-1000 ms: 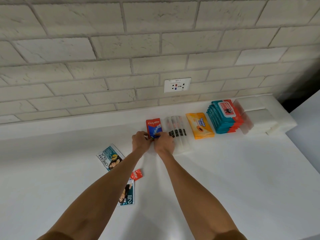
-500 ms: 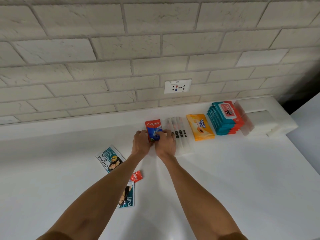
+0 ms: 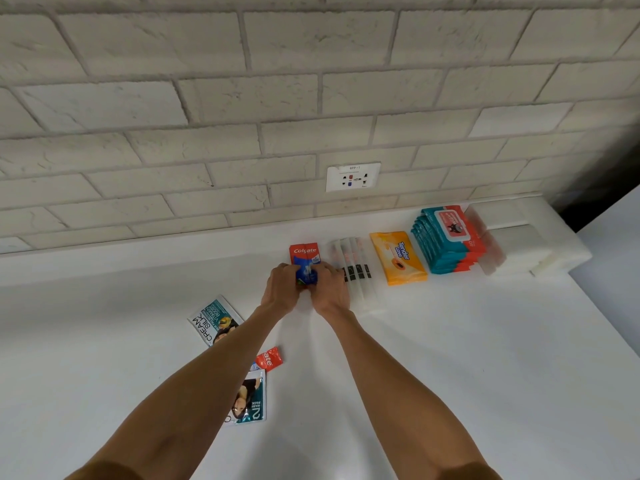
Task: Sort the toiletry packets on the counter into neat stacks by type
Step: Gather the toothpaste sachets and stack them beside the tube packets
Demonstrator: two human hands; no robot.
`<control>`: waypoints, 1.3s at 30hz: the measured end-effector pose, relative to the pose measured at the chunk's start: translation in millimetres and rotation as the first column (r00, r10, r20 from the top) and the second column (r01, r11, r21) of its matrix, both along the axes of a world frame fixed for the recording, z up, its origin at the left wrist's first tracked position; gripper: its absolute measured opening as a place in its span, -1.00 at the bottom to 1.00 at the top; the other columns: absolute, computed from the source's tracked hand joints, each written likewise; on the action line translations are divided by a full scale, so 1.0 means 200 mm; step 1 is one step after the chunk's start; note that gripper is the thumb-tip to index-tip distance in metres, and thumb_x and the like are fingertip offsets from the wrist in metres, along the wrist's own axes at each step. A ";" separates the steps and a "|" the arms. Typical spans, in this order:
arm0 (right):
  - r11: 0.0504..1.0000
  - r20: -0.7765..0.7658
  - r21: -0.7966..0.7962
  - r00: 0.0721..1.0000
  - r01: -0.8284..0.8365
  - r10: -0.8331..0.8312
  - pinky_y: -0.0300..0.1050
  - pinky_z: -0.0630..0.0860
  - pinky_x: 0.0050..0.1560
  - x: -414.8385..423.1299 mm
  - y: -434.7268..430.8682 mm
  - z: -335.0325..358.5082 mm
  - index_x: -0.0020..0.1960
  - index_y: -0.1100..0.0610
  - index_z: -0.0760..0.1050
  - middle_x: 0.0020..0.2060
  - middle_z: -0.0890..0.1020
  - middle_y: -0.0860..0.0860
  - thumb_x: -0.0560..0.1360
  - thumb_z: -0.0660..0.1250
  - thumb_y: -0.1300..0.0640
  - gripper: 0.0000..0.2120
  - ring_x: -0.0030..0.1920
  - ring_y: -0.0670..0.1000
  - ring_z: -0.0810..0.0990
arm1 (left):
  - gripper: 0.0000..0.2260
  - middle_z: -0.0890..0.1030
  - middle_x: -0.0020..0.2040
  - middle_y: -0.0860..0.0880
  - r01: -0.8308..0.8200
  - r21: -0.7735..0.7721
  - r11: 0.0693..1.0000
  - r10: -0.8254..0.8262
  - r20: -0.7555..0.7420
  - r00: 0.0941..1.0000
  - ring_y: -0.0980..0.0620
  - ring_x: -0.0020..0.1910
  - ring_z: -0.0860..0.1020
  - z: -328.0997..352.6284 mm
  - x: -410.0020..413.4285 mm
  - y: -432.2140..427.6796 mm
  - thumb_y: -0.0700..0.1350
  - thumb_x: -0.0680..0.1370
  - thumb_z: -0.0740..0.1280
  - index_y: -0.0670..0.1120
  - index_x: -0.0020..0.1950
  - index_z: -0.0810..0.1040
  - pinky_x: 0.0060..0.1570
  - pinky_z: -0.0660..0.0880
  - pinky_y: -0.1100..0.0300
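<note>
Cream Silk sachet [image 3: 214,322]: flat on the white tabletop [image 3: 450,358], far left, one corner hidden by the left forearm.
Teal sachet [image 3: 251,398]: nearer the camera, tucked against that same forearm.
Loose Colgate sachet [image 3: 269,358]: lying between those two, well apart from the hands.
Left hand [image 3: 281,289]: fingers [image 3: 290,271] curled in, pinching the packets' near left edge.
Colgate packets [image 3: 304,252]: up near the wall, red top showing, near end caught between both hands.
Right hand [image 3: 330,289]: fingers [image 3: 323,270] curled onto the near right edge, hand overlapping the toothbrush packets.
Clear toothbrush packets [image 3: 349,251]: just beside the Colgate packets.
Tender Love wipes [image 3: 398,258]: orange pack, next along.
Teal wipes stack [image 3: 446,240]: fanned pile beside it.
White packs [image 3: 516,251]: far right end.
</note>
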State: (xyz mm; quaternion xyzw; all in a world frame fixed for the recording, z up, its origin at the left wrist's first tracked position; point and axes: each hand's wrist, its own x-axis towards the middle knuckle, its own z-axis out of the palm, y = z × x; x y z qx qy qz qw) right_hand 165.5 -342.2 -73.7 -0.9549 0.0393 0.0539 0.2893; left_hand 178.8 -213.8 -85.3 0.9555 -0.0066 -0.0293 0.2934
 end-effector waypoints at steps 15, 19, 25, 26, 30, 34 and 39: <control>0.991 0.037 -0.108 0.996 -0.075 0.080 0.06 0.57 0.29 0.00 0.01 0.02 0.48 0.06 0.45 0.36 0.58 0.03 0.63 0.39 0.09 -0.57 0.37 0.11 0.49 | -0.89 0.65 -0.04 -0.11 -0.014 -0.029 0.999 0.014 0.016 1.000 0.02 -0.20 0.59 -0.04 0.00 0.01 -0.12 0.55 0.48 -0.12 -0.01 0.60 -0.11 0.60 0.20; 0.998 0.056 -0.034 0.997 -0.044 0.046 0.08 0.61 0.26 -0.02 0.01 0.01 0.44 0.06 0.48 0.32 0.61 0.01 0.59 0.45 0.09 -0.56 0.31 0.10 0.57 | -0.74 0.66 0.04 -0.13 -0.009 -0.054 0.998 0.010 0.008 1.000 -0.05 -0.09 0.63 0.02 -0.03 0.02 -0.09 0.52 0.52 -0.14 0.14 0.60 -0.05 0.57 0.19; 0.992 0.123 0.126 0.992 -0.008 -0.007 -0.03 0.68 0.11 -0.18 0.02 0.02 0.32 0.04 0.56 0.22 0.65 0.00 0.57 0.47 0.00 -0.65 0.22 0.02 0.62 | -0.65 0.66 0.16 -0.06 -0.031 -0.139 0.990 0.033 0.017 0.999 -0.01 0.05 0.64 0.13 -0.21 0.13 -0.06 0.59 0.43 -0.08 0.35 0.53 0.01 0.59 0.15; 0.986 0.106 0.164 0.994 -0.011 -0.007 -0.03 0.68 0.12 -0.23 0.02 0.02 0.32 0.03 0.56 0.23 0.65 0.00 0.58 0.46 -0.01 -0.66 0.23 0.01 0.62 | -0.69 0.68 0.14 -0.05 -0.031 -0.141 0.989 0.034 0.018 0.999 0.02 0.02 0.65 0.14 -0.25 0.16 -0.08 0.60 0.42 -0.07 0.33 0.55 0.01 0.61 0.13; 0.962 0.022 0.273 1.000 -0.024 0.019 -0.11 0.64 0.16 -0.39 0.04 0.03 0.29 0.01 0.59 0.19 0.68 -0.04 0.62 0.41 0.01 -0.75 0.19 -0.02 0.65 | -0.84 0.72 0.01 -0.01 -0.004 -0.120 0.993 0.013 0.075 0.997 0.11 -0.09 0.64 0.17 -0.45 0.26 -0.15 0.61 0.39 -0.09 0.17 0.66 0.01 0.61 0.16; 0.949 -0.019 0.310 0.998 -0.051 0.059 -0.12 0.66 0.13 -0.54 0.08 0.04 0.22 0.05 0.63 0.08 0.73 -0.04 0.62 0.43 0.03 -0.79 0.04 -0.08 0.70 | -0.90 0.73 -0.07 0.06 -0.002 -0.117 0.993 0.013 0.093 0.996 0.15 -0.16 0.65 0.15 -0.64 0.35 -0.18 0.58 0.42 -0.08 0.06 0.71 -0.04 0.63 0.15; 0.970 -0.043 0.216 0.991 -0.115 0.127 -0.08 0.66 0.08 -0.67 0.14 0.06 0.23 0.03 0.61 0.08 0.72 -0.06 0.61 0.42 -0.01 -0.77 0.04 -0.06 0.69 | -0.89 0.72 -0.01 0.02 -0.037 -0.123 0.992 0.048 0.091 0.995 0.15 -0.11 0.63 0.14 -0.83 0.41 -0.19 0.58 0.42 -0.11 0.09 0.69 -0.04 0.58 0.28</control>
